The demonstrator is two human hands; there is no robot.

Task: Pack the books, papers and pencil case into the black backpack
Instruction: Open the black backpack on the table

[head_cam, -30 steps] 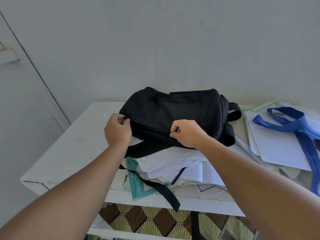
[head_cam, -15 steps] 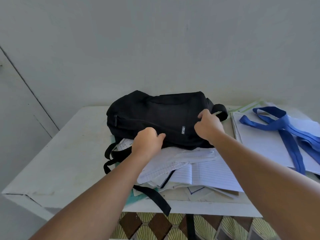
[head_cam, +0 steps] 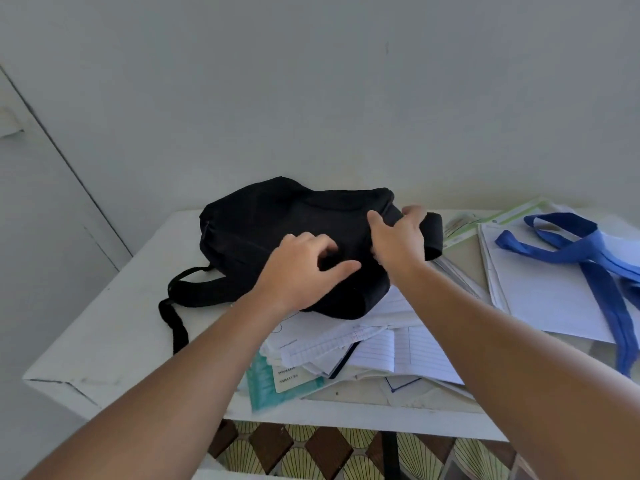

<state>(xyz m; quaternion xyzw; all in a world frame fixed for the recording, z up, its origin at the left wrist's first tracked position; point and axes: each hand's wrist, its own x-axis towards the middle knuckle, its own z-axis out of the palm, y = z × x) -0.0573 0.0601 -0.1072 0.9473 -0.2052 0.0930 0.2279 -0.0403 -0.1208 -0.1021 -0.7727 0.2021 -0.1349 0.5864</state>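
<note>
While the black backpack [head_cam: 277, 233] lay on its side on the white table [head_cam: 114, 327], its near edge resting on a loose pile of papers and notebooks [head_cam: 367, 344], both of the person's hands were on it. The left hand [head_cam: 304, 271] rested on the front of the bag with fingers spread and slightly bent, thumb stretched out to the right, gripping nothing that could be made out. The right hand [head_cam: 398, 237] gripped the bag's right end, thumb on the near side and fingers curled over the far edge. A black strap [head_cam: 173, 317] trailed off to the left across the tabletop. A teal booklet [head_cam: 277, 382] stuck out from under the pile at the table's front edge. To the right, well apart from the bag, another stack of white sheets [head_cam: 540, 289] carried a blue strap [head_cam: 595, 265].
</note>
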